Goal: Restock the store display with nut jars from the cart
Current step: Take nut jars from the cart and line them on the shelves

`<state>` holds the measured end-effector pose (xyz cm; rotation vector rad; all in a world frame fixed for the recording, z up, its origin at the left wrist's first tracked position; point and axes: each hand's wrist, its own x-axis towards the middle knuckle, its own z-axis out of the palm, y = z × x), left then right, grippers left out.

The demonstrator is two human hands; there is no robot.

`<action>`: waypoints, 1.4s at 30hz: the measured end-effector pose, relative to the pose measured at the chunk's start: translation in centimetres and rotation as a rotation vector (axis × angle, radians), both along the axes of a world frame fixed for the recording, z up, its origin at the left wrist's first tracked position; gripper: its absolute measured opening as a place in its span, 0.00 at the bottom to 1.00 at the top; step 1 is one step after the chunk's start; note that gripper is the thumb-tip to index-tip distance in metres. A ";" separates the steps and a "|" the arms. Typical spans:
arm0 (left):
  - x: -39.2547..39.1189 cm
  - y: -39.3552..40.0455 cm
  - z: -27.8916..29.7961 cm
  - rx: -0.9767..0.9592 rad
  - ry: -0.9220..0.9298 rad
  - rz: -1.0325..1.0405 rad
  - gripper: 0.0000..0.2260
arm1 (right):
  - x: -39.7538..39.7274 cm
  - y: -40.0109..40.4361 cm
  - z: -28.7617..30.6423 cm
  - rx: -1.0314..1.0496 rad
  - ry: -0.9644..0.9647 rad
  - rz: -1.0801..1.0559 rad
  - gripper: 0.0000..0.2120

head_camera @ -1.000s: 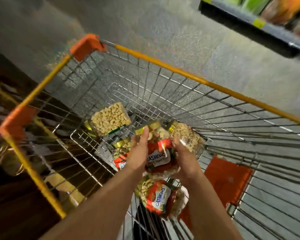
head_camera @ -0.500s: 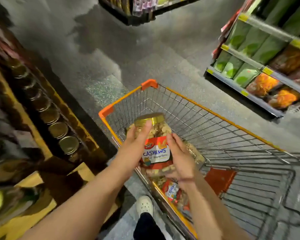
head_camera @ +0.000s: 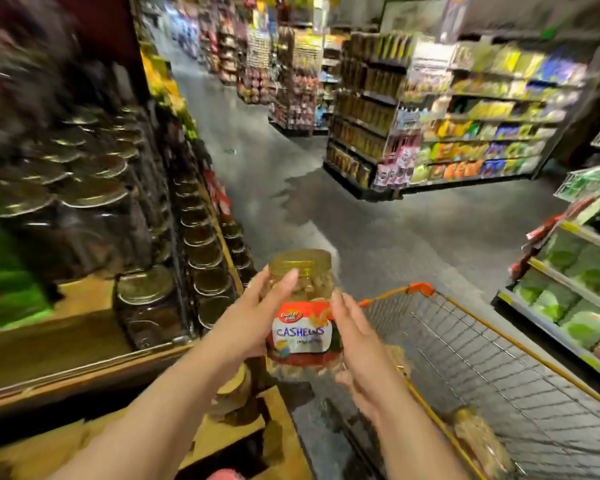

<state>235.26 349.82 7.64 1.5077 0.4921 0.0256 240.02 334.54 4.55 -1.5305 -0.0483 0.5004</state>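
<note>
A clear cashew jar (head_camera: 302, 323) with a gold lid and a red and white label is upright in front of me, above the cart's left edge. My left hand (head_camera: 253, 320) grips its left side, thumb across the front near the lid. My right hand (head_camera: 357, 351) holds its right side. The wire cart (head_camera: 499, 358) with orange trim stands at lower right; another nut jar (head_camera: 478, 434) lies in it. The wooden display (head_camera: 84, 341) on the left holds rows of gold-lidded jars (head_camera: 146, 299).
Stacked jars (head_camera: 201, 244) line the display's edge along the aisle. Shelves of packaged goods (head_camera: 465, 133) stand across the grey floor, and a shelf of green packs (head_camera: 575, 299) is at the right. The aisle floor (head_camera: 326, 202) runs ahead.
Both hands have lifted the cashew jar out of the cart and up to the left toward the display. The view has swung up from the cart to the aisle.
</note>
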 end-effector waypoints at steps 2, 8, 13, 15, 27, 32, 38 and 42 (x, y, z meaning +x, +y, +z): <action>-3.0 3.5 0.9 -0.001 -0.048 0.028 0.34 | -1.3 3.5 0.9 0.003 -0.019 0.063 0.56; -9.6 11.9 2.3 0.045 -0.074 0.131 0.43 | -5.4 11.6 4.0 -0.067 -0.032 0.282 0.32; -12.5 15.4 1.5 0.102 -0.088 0.203 0.42 | -6.9 16.1 4.1 -0.124 -0.036 0.436 0.26; -13.5 16.6 0.5 0.120 -0.070 0.262 0.45 | -7.2 17.9 3.3 -0.131 -0.010 0.486 0.27; -13.7 22.0 -8.3 0.079 0.079 0.358 0.44 | -6.2 25.6 -4.4 -0.284 0.068 0.555 0.54; -12.6 22.5 -12.9 0.014 0.138 0.349 0.45 | -4.8 26.8 -9.2 -0.404 0.072 0.507 0.53; -10.4 23.4 -18.6 -0.028 0.214 0.344 0.20 | -4.2 28.0 -12.7 -0.486 0.025 0.479 0.44; -9.6 24.0 -22.5 0.025 0.264 0.289 0.23 | -3.3 28.9 -15.6 -0.572 -0.045 0.507 0.35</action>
